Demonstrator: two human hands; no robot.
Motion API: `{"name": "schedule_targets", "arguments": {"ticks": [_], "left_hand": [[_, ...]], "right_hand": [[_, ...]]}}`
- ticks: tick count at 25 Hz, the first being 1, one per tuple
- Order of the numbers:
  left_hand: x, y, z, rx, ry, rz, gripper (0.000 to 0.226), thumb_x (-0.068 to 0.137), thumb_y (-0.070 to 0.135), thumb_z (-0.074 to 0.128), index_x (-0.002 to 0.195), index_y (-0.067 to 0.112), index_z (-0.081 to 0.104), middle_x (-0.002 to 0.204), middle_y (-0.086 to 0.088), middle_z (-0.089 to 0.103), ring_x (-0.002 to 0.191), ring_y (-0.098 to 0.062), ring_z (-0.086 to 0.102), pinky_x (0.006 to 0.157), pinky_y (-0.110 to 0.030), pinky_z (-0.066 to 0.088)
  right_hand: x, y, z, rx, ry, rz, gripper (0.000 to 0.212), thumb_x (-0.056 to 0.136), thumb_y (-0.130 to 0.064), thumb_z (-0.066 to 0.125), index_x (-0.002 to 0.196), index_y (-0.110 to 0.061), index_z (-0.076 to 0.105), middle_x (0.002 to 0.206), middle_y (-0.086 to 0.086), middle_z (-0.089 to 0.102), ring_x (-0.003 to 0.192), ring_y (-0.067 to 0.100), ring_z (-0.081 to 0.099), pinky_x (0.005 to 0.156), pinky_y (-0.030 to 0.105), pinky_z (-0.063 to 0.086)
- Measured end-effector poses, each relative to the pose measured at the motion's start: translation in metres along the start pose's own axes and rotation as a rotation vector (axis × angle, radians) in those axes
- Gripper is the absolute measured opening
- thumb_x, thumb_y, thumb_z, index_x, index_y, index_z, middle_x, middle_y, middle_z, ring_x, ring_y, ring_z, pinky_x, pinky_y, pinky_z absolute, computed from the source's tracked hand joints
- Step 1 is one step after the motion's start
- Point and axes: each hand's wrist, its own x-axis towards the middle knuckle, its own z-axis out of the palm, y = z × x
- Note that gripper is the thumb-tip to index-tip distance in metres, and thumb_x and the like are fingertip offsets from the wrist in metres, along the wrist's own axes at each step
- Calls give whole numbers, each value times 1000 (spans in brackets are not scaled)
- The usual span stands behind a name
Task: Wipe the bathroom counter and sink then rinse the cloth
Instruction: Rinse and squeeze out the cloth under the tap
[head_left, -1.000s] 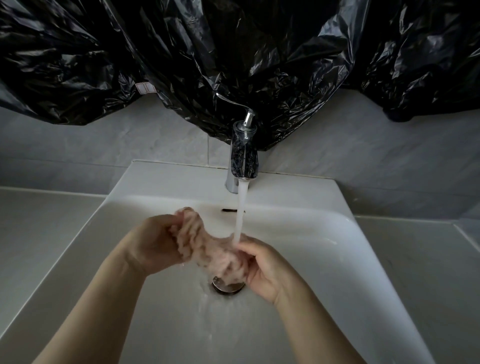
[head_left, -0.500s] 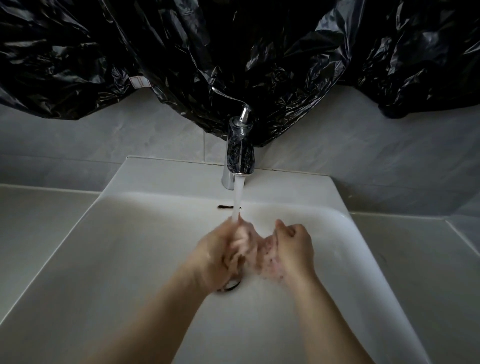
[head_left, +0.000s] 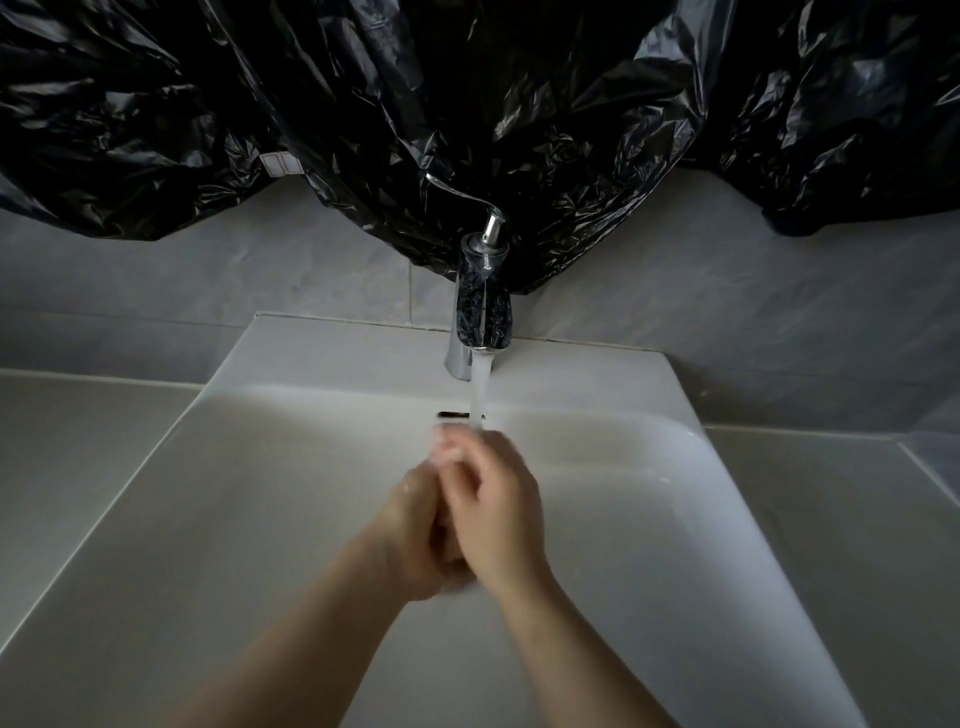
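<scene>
Both hands are pressed together over the middle of the white sink (head_left: 675, 545), under the running stream from the chrome faucet (head_left: 480, 317). My right hand (head_left: 493, 509) lies on top and my left hand (head_left: 415, 540) beneath, fingers closed. The pink cloth (head_left: 447, 447) is squeezed between them; only a blurred pale bit shows at the fingertips where the water lands. The drain is hidden under my hands.
Black plastic sheeting (head_left: 467, 130) hangs over the wall above the faucet. The grey counter (head_left: 67, 467) runs left and right of the basin, meeting a grey tiled wall (head_left: 727, 322). An overflow slot (head_left: 453, 414) sits in the basin's back wall.
One second ago the cloth was stretched out between two separated hands. The hands have since come together, right over left, bunching the cloth out of sight under the stream.
</scene>
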Motion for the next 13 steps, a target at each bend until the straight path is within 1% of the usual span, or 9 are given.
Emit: {"name": "schedule_targets", "arguments": {"ticks": [2,4,6,7,8,9,10,12,13], "left_hand": [[-2,-3,-5,-62,21,-231,34,92,21,45,59,14,44,45,2,38,35,-12,40,34,-14,27],[12,3,-11,-107,90,-166,21,94,15,46,74,14,48,50,0,45,39,-13,46,35,-15,31],[6,9,-3,-31,243,-109,19,94,24,49,79,15,57,50,-1,54,38,-11,51,37,-14,37],[3,4,0,-64,190,-22,25,90,29,54,73,12,61,49,-4,56,37,-11,51,38,-14,37],[-3,14,-1,-268,186,53,29,85,25,61,65,5,62,50,-13,56,40,-14,51,41,-15,38],[-12,21,5,-745,103,15,31,84,14,66,61,-5,58,53,-23,53,46,-20,50,49,-21,38],[-15,19,7,-941,27,-72,34,85,11,65,59,-7,54,53,-26,49,48,-24,46,51,-24,37],[-1,-7,11,-191,212,-11,46,93,31,50,54,7,49,42,-13,40,34,-20,36,40,-22,28],[1,-16,15,8,99,-37,49,96,36,43,53,14,47,40,-4,36,30,-16,32,39,-19,22]], "right_hand": [[9,14,-11,49,170,360,18,90,-16,52,99,-25,64,97,-2,65,90,15,61,77,21,44],[13,19,-18,271,94,652,13,93,-27,49,83,-25,57,79,-1,63,75,19,60,67,29,46],[5,4,-14,317,-60,556,25,87,-45,53,73,-25,52,64,-8,58,63,13,55,61,26,43],[-2,-10,-6,230,-133,391,28,80,-55,52,72,-28,52,62,-9,56,59,11,53,60,25,42],[-9,-24,0,124,-204,227,32,75,-61,47,73,-29,52,64,-10,55,59,10,53,59,25,41],[-11,-26,4,-47,-244,70,37,75,-63,40,74,-28,52,68,-10,54,62,12,52,60,27,39],[-6,-20,5,-157,-209,61,40,78,-62,37,70,-24,48,68,-9,53,65,14,51,62,29,37],[6,-4,-5,-117,19,210,44,88,-53,43,59,-20,39,60,-7,48,65,18,48,62,30,34],[8,-1,-9,-109,70,309,44,92,-46,46,56,-20,41,57,-6,49,66,19,48,63,29,35]]}}
